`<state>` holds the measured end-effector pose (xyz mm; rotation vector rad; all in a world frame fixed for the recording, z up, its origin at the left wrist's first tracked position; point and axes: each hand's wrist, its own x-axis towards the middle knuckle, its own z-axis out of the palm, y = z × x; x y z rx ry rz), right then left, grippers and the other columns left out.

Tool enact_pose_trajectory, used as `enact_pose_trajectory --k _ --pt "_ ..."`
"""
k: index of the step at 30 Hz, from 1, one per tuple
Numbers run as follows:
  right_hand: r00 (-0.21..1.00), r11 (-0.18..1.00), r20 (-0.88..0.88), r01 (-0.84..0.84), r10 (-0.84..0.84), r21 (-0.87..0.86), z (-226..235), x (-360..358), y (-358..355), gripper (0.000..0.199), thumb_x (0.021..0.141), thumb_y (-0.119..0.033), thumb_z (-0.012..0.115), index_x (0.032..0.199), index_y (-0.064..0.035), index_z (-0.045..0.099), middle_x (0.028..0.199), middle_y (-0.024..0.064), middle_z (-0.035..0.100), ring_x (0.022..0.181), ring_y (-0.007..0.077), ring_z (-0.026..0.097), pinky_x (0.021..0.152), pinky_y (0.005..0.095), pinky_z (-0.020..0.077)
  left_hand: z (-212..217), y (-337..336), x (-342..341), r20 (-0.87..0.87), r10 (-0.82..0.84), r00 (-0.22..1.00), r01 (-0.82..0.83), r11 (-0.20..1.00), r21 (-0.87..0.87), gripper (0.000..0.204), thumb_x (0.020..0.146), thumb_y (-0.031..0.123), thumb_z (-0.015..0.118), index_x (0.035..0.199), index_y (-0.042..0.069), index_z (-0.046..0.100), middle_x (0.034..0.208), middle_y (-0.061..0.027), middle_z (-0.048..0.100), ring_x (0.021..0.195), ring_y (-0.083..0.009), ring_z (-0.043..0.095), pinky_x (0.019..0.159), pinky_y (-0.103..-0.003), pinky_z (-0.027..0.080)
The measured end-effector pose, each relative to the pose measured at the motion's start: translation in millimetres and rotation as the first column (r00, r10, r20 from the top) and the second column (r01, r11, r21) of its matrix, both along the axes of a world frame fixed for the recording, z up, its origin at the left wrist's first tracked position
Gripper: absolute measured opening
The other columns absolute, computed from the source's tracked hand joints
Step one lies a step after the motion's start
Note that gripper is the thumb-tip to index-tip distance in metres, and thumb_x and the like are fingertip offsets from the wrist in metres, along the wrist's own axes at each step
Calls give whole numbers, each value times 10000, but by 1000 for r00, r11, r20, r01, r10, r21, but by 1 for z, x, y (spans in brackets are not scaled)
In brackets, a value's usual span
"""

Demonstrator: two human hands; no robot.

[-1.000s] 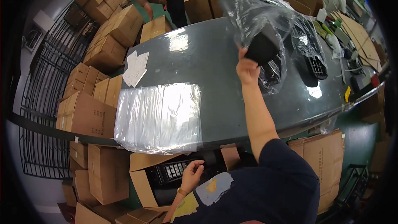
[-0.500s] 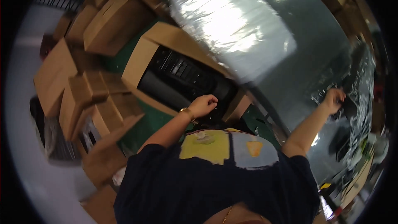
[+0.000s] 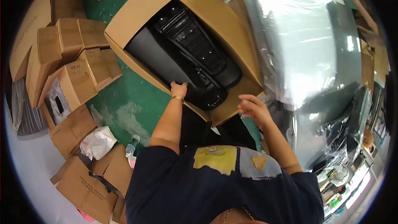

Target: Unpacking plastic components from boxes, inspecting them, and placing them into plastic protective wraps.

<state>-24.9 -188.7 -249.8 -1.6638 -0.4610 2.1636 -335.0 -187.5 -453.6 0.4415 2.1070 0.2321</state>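
Observation:
A large open cardboard box point(image 3: 137, 20) on the green floor holds several black plastic parts point(image 3: 195, 54) with ribbed slots. My left hand point(image 3: 179, 88) reaches into the box at its near edge, fingers down on a black part; whether it grips it I cannot tell. Near the box's right corner flap hovers my right hand point(image 3: 251, 107), fingers loosely curled and apart, holding nothing. A grey table point(image 3: 331, 20) with a clear plastic sheet point(image 3: 290, 41) on it curves along the right.
Several stacked cardboard boxes point(image 3: 70, 58) stand at the left, one holding a bagged dark item. A white plastic bag point(image 3: 98, 141) and a small bottle point(image 3: 131, 144) lie on the floor. Black parts in plastic bags point(image 3: 344, 116) sit on the table's right end.
My view has swung down from the table to the box below. My right hand has let go of the black part on the table and come down near the box. My left hand stays in the box.

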Motion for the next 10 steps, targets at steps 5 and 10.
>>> enact_pose_trajectory --k 5,10 --pt "926 930 117 -365 360 27 -154 -80 33 575 779 -318 677 1200 17 476 1077 151 571 959 226 562 805 325 480 27 -4 -7 315 166 934 -185 982 31 666 782 201 629 1324 -26 315 1211 -209 495 1005 -279 544 806 -326 457" --pt "629 722 410 -682 661 -119 -200 -158 50 831 732 -375 722 1357 -7 317 1357 217 358 1117 284 509 910 356 437 46 -17 -46 449 239 861 -286 958 39 546 828 150 610 1312 72 372 1126 -61 506 1023 -180 522 849 -337 459"
